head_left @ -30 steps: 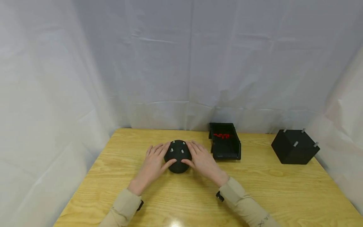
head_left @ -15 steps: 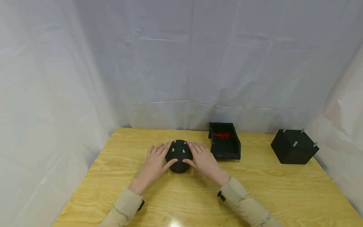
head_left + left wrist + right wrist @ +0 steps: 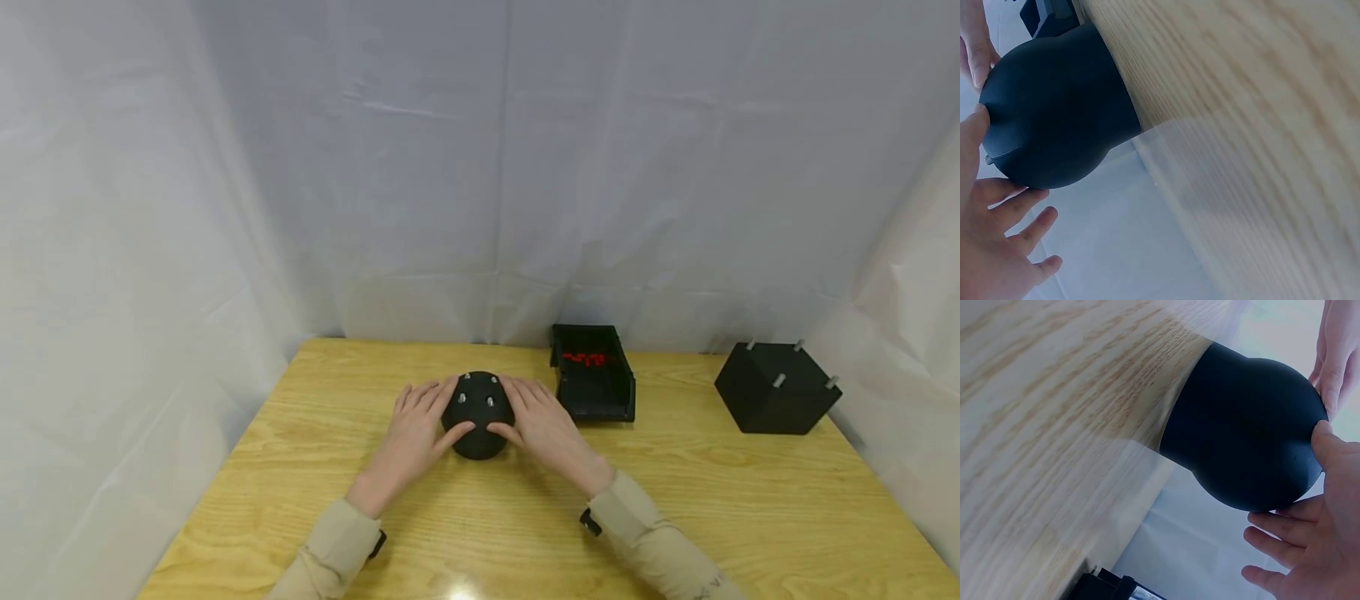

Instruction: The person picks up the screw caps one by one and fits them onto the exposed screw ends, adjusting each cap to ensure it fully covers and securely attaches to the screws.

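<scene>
In the head view, the black dome (image 3: 477, 415) sits on the wooden bench (image 3: 712, 508), a little left of the middle, with small metal pins standing out of its top. Compared with a second ago it lies slightly further right, and both hands have gone with it, so the person seems to be nudging or settling it rather than lifting it; its base is on the wood. The left hand (image 3: 411, 433) lies against the dome's left side, fingers nearly straight and spread, thumb pressed to the near face. The right hand (image 3: 542, 427) mirrors it on the right side, fingers laid along the curve. Just right of that hand stands a black tray (image 3: 594, 383) with small red pieces inside, and well apart at the far right a black cube (image 3: 777, 388) with pins.

In the left wrist view, the dome (image 3: 1054, 112) bulges above a narrower base on the bench (image 3: 1260, 125); the left thumb touches its side while the left hand (image 3: 991, 250) stays spread and loose beside it.

In the right wrist view, the dome (image 3: 1247, 431) shows the same shape, and the right hand (image 3: 1316, 537) touches it with the thumb, fingers loosely extended behind it.
</scene>
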